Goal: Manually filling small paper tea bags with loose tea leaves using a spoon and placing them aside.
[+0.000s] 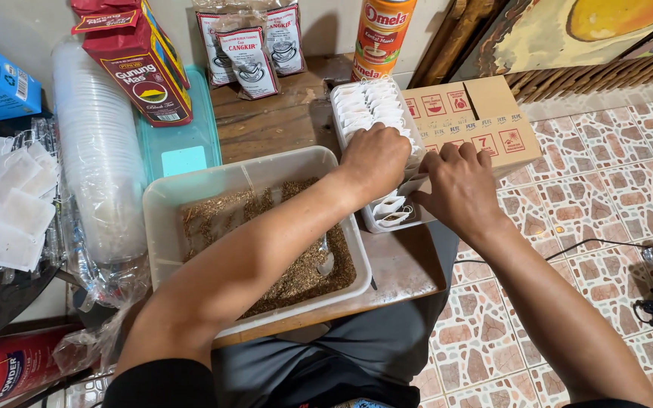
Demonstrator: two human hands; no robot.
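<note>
the left hand [376, 160] rests fist-like on top of the row of small white paper tea bags [366, 106] that stand packed on edge in a long white plastic tray [372, 222], fingers curled down among the bags; whether it pinches 1 of them cannot be told from here. the right hand [459, 187] sits at the near end of the same tray, fingers bent and pressed against the last bags and the tray's side, seemingly steadying or pushing the row together, though no grasped thing shows in it.

the tray lies on the brown wooden table [281, 121], touching a brown cardboard box with red symbols [478, 117] on its far side. most of the tray looks full, from the far end up to the hands; only a few bags and a small gap show at the near end, so the filling seems largely done.

just beside it, under the left forearm, a wide white plastic tub [190, 196] holds a good layer of loose brown tea leaves [304, 276] with a small metal spoon [326, 261] lying in it, so plenty of tea is left. a loose heap of flat white bags [17, 208] lies at the far left, well apart, by a tall stack of clear plastic cups [100, 151]
</note>
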